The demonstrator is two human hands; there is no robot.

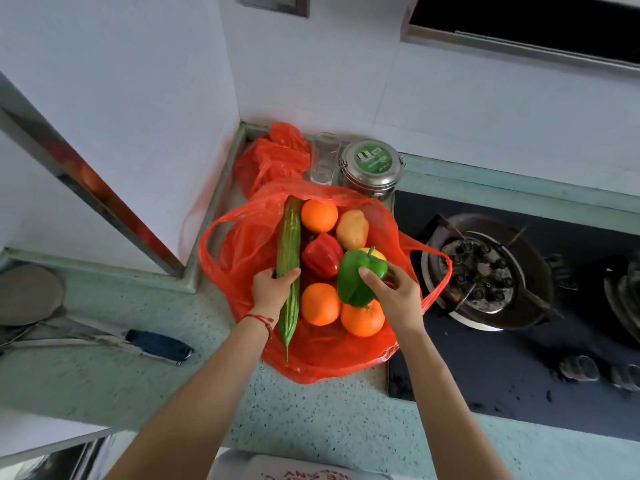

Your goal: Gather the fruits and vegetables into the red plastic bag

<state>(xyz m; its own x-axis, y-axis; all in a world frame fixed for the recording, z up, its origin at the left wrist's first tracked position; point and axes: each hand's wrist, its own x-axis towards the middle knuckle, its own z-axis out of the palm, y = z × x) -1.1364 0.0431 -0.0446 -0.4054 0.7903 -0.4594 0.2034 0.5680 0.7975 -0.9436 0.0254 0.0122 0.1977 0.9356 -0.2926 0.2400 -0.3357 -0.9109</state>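
Note:
The red plastic bag (242,251) lies spread open on the speckled counter. On it rest three oranges (319,215), a red pepper (320,254) and a potato (351,228). My left hand (270,289) grips a long ridged green gourd (288,244) lying lengthwise over the bag's left side. My right hand (398,296) holds a green pepper (358,277) above the fruit. A yellow fruit (377,254) peeks out behind that pepper, mostly hidden.
A second red bag (273,157), a clear glass (325,159) and a steel tin with a green lid (372,168) stand against the back wall. A gas stove burner (481,271) lies right of the bag. A knife (152,344) lies at left.

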